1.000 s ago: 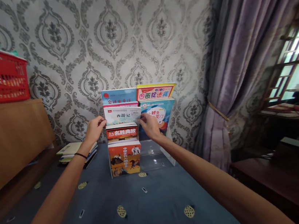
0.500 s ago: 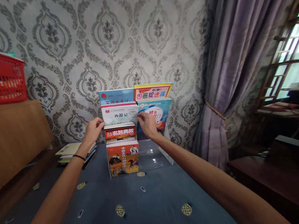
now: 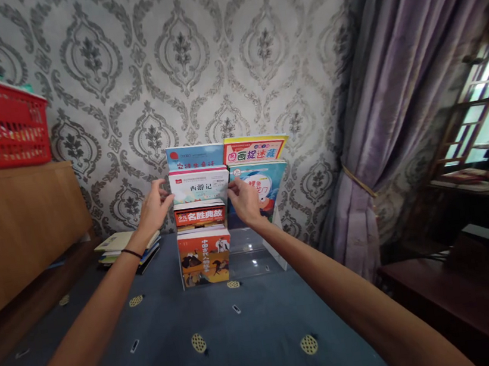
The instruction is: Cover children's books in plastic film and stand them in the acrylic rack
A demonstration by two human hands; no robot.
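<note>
A clear display rack (image 3: 260,268) holds several picture books in tiers. At the left edge of a white book (image 3: 203,189), my left hand (image 3: 152,210) has its fingers apart, the thumb beside the edge. My right hand (image 3: 245,202) has its fingertips pressed together on that book's right edge. Behind the white book rises a light blue book (image 3: 198,154). Below it are a red book (image 3: 200,216) and, in front, an orange book (image 3: 205,263). My right hand partly hides a teal book (image 3: 276,174), with a yellow-and-red book (image 3: 256,150) behind it.
A pile of thin books (image 3: 117,243) lies left of the rack on the dark blue cloth (image 3: 248,350). Further left, a red basket (image 3: 15,123) stands on a wooden cabinet (image 3: 19,218). A purple curtain (image 3: 378,99) hangs at the right, near a dark red table (image 3: 449,300).
My left hand has loosened, its fingers lifting and spreading from the white book's edge. My right hand stays at the other edge. The whole view has shifted slightly.
</note>
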